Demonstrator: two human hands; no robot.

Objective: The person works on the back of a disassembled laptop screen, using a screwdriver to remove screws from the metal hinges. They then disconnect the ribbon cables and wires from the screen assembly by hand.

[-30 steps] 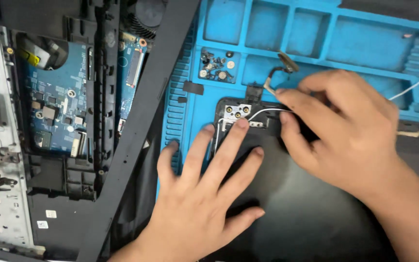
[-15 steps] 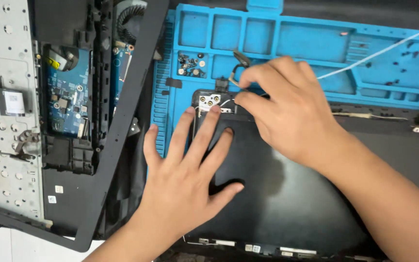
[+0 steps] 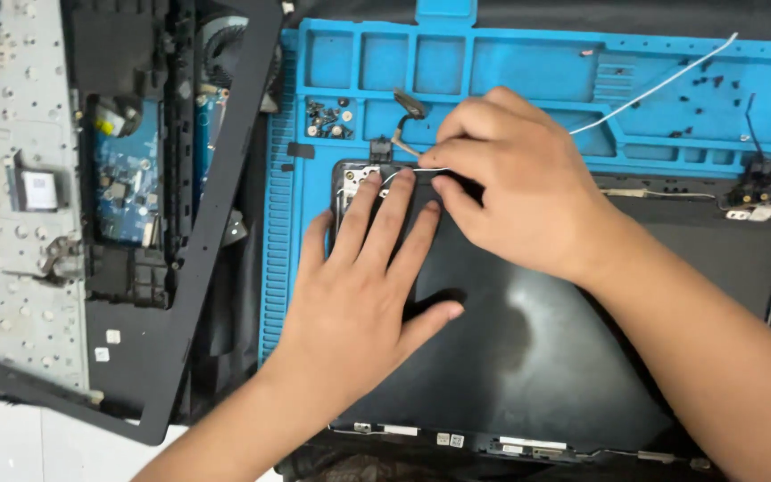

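A dark laptop lid panel [image 3: 528, 357] lies on a blue work mat [image 3: 493, 71]. My left hand [image 3: 359, 286] rests flat on the panel, fingers spread toward the metal hinge [image 3: 354, 183] at its top left corner. My right hand [image 3: 519, 187] is curled beside that corner, pinching a thin white wire [image 3: 421, 170] that runs along the panel's top edge. A flat cable with a brown connector [image 3: 408, 107] curves up from the hinge area.
An opened laptop base [image 3: 136, 196] with blue circuit board and black frame lies to the left, its grey keyboard plate [image 3: 11, 223] beside it. Small screws [image 3: 327, 116] sit in a mat compartment. A long white wire [image 3: 662, 80] crosses the mat; another hinge [image 3: 756, 201] is at right.
The view has shifted so the panel sits further left and lower. My right hand has moved along the top edge toward the hinge corner; my left hand stays pressed flat.
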